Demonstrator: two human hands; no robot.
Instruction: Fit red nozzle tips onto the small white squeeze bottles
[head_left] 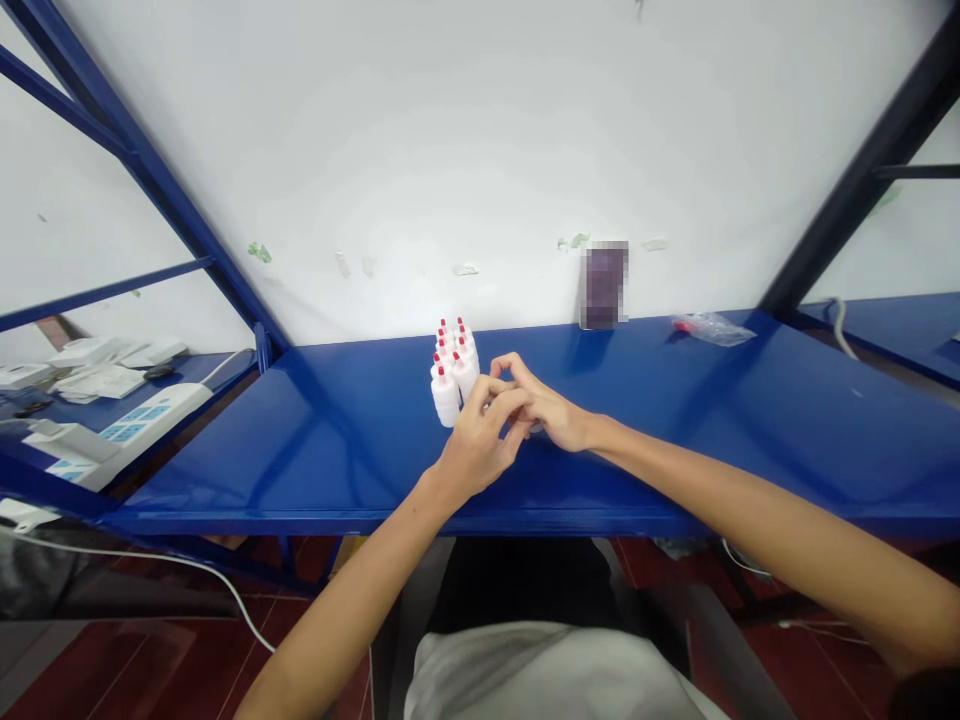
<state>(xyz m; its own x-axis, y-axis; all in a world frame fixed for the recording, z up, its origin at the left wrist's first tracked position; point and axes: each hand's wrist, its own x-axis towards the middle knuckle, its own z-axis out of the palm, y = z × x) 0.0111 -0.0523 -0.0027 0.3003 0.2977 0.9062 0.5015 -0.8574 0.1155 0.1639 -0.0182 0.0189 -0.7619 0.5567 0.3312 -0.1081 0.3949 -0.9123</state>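
My left hand [478, 440] and my right hand [559, 412] meet over the middle of the blue table [360, 440], with fingers bent and overlapping. Both are closed in a pinch, and whatever they grip is mostly hidden behind the fingers. Only a small pale bit shows under my right hand, too little to name. Just left of and beyond my fingers, several white squeeze bottles [445, 396] with red tips stand upright in close rows. My left hand's fingers overlap the view of the nearest bottles; whether they touch cannot be told.
A clear plastic bag [716, 328] with small red pieces lies at the back right. A blurred dark rectangle [604, 286] leans on the white wall. To the left, a power strip [139, 430] and white boxes [86, 352] rest on another blue surface. Blue frame posts [169, 190] flank the table.
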